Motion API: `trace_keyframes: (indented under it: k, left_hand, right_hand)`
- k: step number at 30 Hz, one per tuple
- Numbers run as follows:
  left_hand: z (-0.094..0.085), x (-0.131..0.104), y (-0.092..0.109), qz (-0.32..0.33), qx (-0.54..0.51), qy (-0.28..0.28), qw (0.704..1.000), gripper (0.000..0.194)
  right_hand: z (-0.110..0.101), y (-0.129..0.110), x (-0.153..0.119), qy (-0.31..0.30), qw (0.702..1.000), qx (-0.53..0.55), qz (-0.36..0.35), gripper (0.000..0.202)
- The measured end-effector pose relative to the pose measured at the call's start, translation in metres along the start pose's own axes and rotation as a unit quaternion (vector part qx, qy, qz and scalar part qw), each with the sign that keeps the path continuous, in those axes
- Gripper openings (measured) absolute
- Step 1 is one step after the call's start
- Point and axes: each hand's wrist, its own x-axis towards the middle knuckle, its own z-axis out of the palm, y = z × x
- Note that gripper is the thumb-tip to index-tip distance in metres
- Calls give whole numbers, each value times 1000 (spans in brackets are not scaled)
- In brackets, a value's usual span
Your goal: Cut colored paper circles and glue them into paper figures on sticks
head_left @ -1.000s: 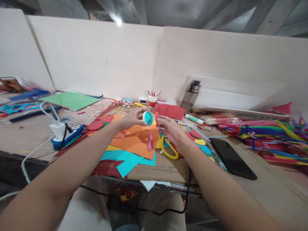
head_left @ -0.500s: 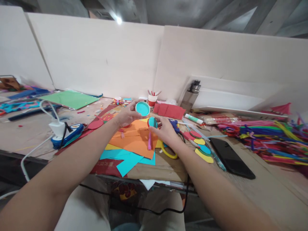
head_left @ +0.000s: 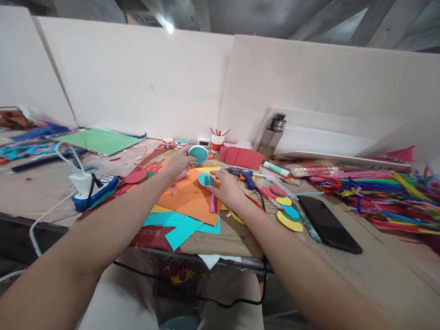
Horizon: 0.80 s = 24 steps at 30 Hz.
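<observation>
My left hand (head_left: 181,164) grips a round, white-rimmed lid-like piece (head_left: 198,154) by its left edge. The piece has a teal face and is held tilted above the paper pile. My right hand (head_left: 225,185) has its thumb and fingers at the right side of a teal paper circle (head_left: 205,180). That circle is low over the orange paper (head_left: 185,201), and I cannot tell if it rests on it. Just below it lies a pink pen-like stick (head_left: 212,203). Yellow-handled scissors (head_left: 237,217) are partly hidden under my right wrist.
A blue glue gun (head_left: 248,178) lies right of my right hand, near yellow, blue and red paper circles (head_left: 289,222). A black phone (head_left: 330,224) and pipe cleaners (head_left: 381,197) are farther right. On the left sits a power strip (head_left: 98,192); a bottle (head_left: 271,137) stands behind.
The lid-like piece in my left hand has moved slightly left and tipped flatter. My right hand has shifted left and down with the teal circle, uncovering the glue gun.
</observation>
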Motion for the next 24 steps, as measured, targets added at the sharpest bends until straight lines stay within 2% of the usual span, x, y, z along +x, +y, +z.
trace_keyframes:
  k: [3, 7, 11, 14, 16, 20, 24]
  left_hand:
    - [-4, 2, -3, -3, 6, 3, 1000, 40]
    - [-3, 1, -3, -14, 30, -7, 999, 34]
    - [6, -4, 0, -5, 124, -63, 990, 32]
    - [14, -8, -1, 11, 180, -116, 977, 34]
    - [17, -10, -1, 24, 197, -131, 971, 35]
    - [22, -12, 1, 41, 175, -127, 975, 36]
    - [24, -13, 7, 30, 142, -96, 985, 41]
  right_hand:
    - [1, 0, 0, 11, 1000, 4, 14, 42]
    - [-5, -3, 1, 88, 994, 58, 5, 38]
    - [-15, -8, 1, 161, 980, 114, 5, 33]
    - [-20, -10, 0, 177, 974, 143, 5, 29]
    - [-22, -10, -1, 181, 973, 140, -5, 22]
    - [-28, -12, -4, 200, 969, 145, -3, 13]
    - [-29, -10, -4, 195, 952, 231, 48, 15]
